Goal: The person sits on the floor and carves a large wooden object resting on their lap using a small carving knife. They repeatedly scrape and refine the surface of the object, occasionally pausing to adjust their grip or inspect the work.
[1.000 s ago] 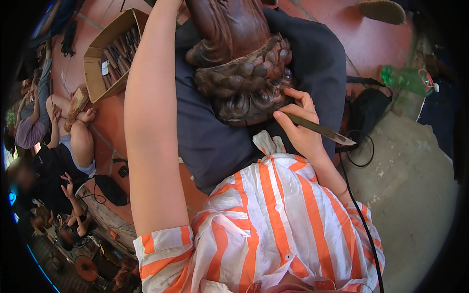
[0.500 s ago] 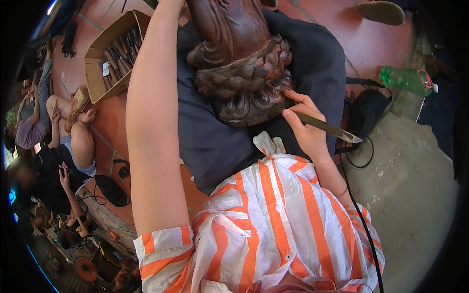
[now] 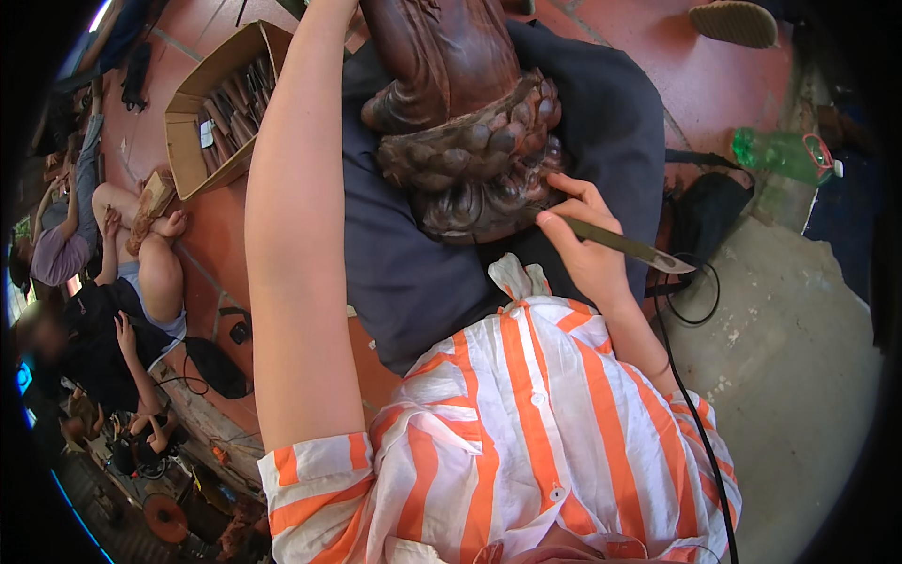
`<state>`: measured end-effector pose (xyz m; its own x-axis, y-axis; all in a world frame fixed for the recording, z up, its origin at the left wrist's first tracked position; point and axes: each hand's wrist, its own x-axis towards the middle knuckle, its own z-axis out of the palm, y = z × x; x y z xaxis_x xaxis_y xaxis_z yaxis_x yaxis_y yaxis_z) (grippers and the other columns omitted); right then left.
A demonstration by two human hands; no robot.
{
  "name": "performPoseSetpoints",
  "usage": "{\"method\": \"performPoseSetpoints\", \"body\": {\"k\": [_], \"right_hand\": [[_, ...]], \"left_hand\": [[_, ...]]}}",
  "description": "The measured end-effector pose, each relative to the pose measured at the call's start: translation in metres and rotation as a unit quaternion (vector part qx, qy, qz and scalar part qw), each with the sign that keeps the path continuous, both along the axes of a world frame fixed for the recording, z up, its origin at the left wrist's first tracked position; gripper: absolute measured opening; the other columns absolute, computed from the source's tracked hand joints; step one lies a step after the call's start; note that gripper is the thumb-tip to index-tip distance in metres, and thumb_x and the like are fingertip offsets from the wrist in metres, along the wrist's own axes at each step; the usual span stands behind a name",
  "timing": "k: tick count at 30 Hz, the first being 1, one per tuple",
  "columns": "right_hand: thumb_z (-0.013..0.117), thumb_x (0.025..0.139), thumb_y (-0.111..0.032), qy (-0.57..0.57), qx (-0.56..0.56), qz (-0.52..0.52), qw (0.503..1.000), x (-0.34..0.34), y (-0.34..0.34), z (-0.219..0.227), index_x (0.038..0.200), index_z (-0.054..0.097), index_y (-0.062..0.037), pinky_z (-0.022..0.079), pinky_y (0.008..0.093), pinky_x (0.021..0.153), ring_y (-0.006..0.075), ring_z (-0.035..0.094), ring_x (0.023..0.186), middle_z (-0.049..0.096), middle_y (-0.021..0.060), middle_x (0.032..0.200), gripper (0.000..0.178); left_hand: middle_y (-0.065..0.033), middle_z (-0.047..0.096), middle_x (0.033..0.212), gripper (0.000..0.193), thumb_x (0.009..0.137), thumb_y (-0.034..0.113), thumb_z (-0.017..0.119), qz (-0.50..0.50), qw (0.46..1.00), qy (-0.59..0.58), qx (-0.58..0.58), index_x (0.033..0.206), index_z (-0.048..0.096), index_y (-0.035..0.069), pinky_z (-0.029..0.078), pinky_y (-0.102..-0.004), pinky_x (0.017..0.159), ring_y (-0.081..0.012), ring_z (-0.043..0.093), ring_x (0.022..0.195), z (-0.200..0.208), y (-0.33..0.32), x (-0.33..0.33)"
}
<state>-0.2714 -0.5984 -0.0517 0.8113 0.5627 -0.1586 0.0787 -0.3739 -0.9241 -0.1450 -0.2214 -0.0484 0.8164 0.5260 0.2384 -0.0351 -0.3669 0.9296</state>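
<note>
A dark brown carved wooden statue (image 3: 460,66) lies across my lap, its petalled base (image 3: 470,155) toward my body; the upper part runs out of the top edge. My right hand (image 3: 594,258) is closed around a flat, dark green-grey carving knife (image 3: 620,242). The knife's bright pointed blade sticks out behind the hand, to the right. Its other end meets the right side of the lower petals, where the exact contact is hard to see. One of my right fingers rests against the base. My left arm (image 3: 296,235) stretches up past the statue, with its hand beyond the top edge.
A cardboard box (image 3: 183,155) of wooden-handled tools stands on the tiles at left. Farther left, a seated person (image 3: 155,263) holds a wooden piece. At right are a green plastic bottle (image 3: 780,155), a grey slab (image 3: 780,376) and a black cable (image 3: 695,414) beside my right arm.
My right hand and the knife have shifted very slightly left along the base. The statue and my left arm are almost unmoved.
</note>
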Motion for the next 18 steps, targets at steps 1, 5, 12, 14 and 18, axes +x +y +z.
{"method": "performPoseSetpoints", "body": {"k": [1,5,12,14,18], "right_hand": [[0.069,0.078,-0.012,-0.035,-0.013,0.011,0.999,-0.002,0.001,-0.001,0.082,0.068,-0.0004,0.041,0.0373,0.093,0.0292,0.053,0.112,0.059,0.0185,0.114,0.013],[0.069,0.077,-0.012,-0.054,-0.002,0.024,0.998,0.000,-0.002,-0.006,0.082,0.068,-0.0003,0.041,0.0371,0.093,0.0292,0.053,0.111,0.058,0.0192,0.115,0.012],[0.069,0.077,-0.013,-0.062,-0.027,0.029,0.997,-0.002,0.001,-0.002,0.082,0.068,-0.0008,0.041,0.0375,0.093,0.0297,0.053,0.110,0.058,0.0184,0.115,0.013],[0.069,0.077,-0.012,-0.071,-0.027,0.029,0.997,-0.001,0.001,-0.003,0.082,0.068,-0.0003,0.042,0.0372,0.092,0.0295,0.054,0.109,0.058,0.0185,0.114,0.013],[0.068,0.078,-0.011,0.042,0.046,-0.016,0.998,0.006,-0.006,-0.007,0.082,0.068,0.0011,0.043,0.0359,0.090,0.0283,0.056,0.106,0.060,0.0184,0.110,0.012]], "left_hand": [[-0.0116,0.057,0.116,0.065,0.076,0.016,0.072,-0.004,1.000,0.001,-0.018,0.135,0.045,0.013,0.043,-0.0315,0.092,-0.0217,0.055,0.104,0.000,0.000,0.000],[-0.0114,0.057,0.116,0.065,0.076,0.017,0.072,-0.001,1.000,-0.004,0.003,0.135,0.045,0.013,0.043,-0.0315,0.091,-0.0215,0.055,0.104,-0.001,0.000,0.000],[-0.0119,0.057,0.117,0.065,0.075,0.018,0.072,0.004,1.000,0.018,-0.004,0.134,0.046,0.013,0.042,-0.0316,0.093,-0.0220,0.054,0.106,0.005,-0.003,-0.002],[-0.0118,0.057,0.117,0.065,0.075,0.018,0.072,0.009,1.000,0.016,-0.002,0.134,0.046,0.013,0.042,-0.0316,0.093,-0.0219,0.054,0.106,0.003,0.000,-0.002],[-0.0111,0.057,0.116,0.064,0.075,0.017,0.072,0.018,0.999,0.001,0.030,0.134,0.046,0.013,0.043,-0.0313,0.091,-0.0214,0.055,0.104,0.000,0.002,0.000]]}}
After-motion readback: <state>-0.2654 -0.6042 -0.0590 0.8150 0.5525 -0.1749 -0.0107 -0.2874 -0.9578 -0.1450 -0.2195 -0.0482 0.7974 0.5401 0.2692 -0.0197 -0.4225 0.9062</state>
